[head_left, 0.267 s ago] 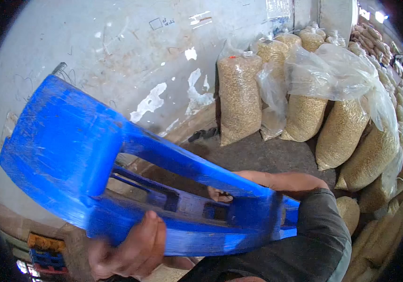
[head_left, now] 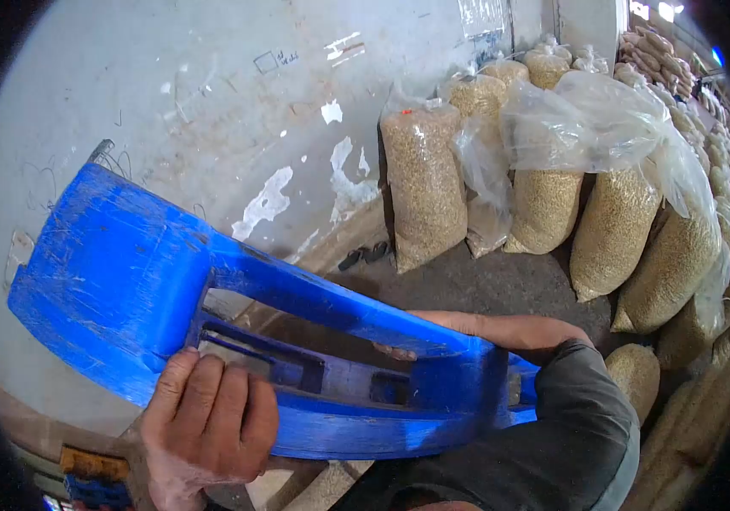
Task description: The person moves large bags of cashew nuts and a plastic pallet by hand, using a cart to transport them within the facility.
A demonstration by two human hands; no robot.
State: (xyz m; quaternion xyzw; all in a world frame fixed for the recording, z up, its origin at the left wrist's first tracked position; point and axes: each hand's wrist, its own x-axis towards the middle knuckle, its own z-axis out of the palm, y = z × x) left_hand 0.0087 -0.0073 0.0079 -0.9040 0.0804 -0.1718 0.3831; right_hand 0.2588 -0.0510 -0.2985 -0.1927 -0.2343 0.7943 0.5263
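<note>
A scuffed blue plastic pallet is tilted on its side and fills the middle and left of the head view. My left hand has its fingers curled over the pallet's near edge, beside the large opening. My right hand reaches around the far beam, with only some fingertips showing under it; the rest is hidden by the plastic. The right forearm lies along the far side of the pallet.
Clear plastic sacks of pale grain-like pieces stand along the wall and curve round to the right. Loose plastic sheeting drapes over several. Dark sandals lie by the wall. Orange and blue pallets sit at lower left.
My left hand has shifted up from the pallet's lower side and now hooks over the edge at the opening. The pallet's left end sits slightly lower; fewer right fingers show.
</note>
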